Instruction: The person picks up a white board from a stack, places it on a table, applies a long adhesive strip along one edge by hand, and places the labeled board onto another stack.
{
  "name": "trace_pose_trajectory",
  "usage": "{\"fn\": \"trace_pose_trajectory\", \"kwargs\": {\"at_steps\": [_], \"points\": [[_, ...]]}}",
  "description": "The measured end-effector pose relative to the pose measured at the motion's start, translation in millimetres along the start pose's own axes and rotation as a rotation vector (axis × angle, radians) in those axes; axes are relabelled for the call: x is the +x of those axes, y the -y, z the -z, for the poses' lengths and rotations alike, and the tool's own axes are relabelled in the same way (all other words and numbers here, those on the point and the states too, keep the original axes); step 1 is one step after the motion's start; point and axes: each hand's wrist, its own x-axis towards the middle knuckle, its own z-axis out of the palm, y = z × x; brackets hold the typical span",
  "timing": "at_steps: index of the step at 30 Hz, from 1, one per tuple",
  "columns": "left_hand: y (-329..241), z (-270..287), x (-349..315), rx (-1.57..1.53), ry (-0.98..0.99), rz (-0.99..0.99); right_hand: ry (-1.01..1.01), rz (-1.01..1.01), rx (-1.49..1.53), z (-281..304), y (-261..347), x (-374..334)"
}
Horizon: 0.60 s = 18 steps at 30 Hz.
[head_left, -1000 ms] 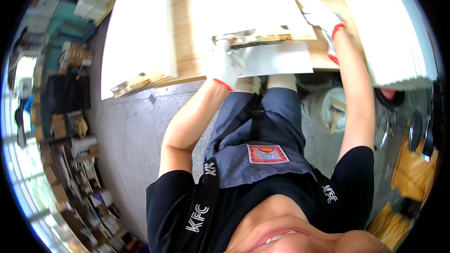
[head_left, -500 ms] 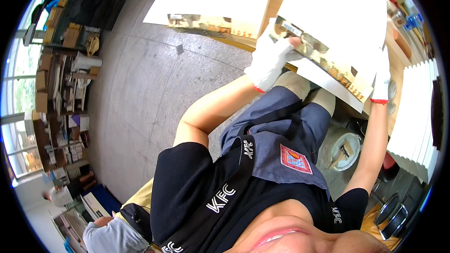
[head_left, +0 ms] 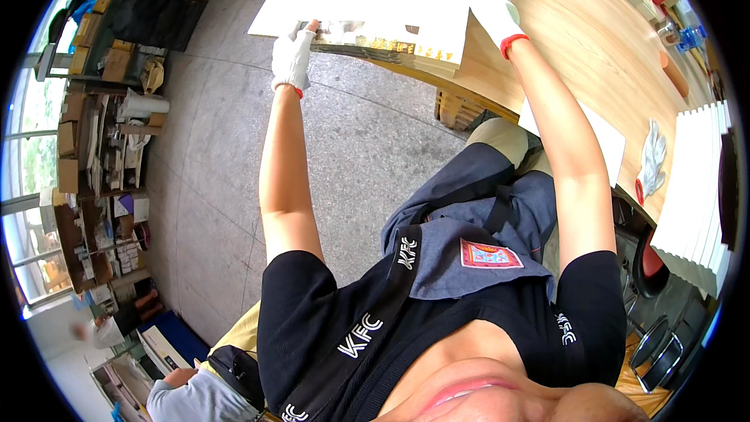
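Note:
A stack of large printed sheets (head_left: 375,0), mostly white with a brown and gold picture strip along its near edge, lies on the wooden table's left end and overhangs its front edge a little. My left hand (head_left: 293,60), in a white glove with bare fingertips, grips the stack's near left corner, thumb on top; the fingers beneath are partly hidden. Along the right edge of the stack rests my right hand (head_left: 495,16), also gloved, its fingers stretched out against the sheets. How many sheets my left hand pinches, I cannot tell.
Under my right forearm a white sheet (head_left: 608,141) juts past the edge of the wooden table (head_left: 547,23). A spare white glove (head_left: 653,158) lies beside a pile of folded white paper (head_left: 695,187). Another person (head_left: 205,395) is at the lower left. Shelves (head_left: 101,211) line the left wall.
Both hands have moved left with the printed sheet from in front of me onto the stack at the left. The table and the spare glove on the right now show.

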Motion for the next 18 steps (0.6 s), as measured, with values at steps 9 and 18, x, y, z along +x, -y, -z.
{"fn": "trace_pose_trajectory", "kwargs": {"at_steps": [9,18], "points": [[7,-25,10,-0.124,-0.055,0.003,0.005,0.018,-0.115,-6,-31,17],[4,-20,5,-0.157,-0.023,0.009,0.004,0.025,-0.077,-9,-29,11]]}}
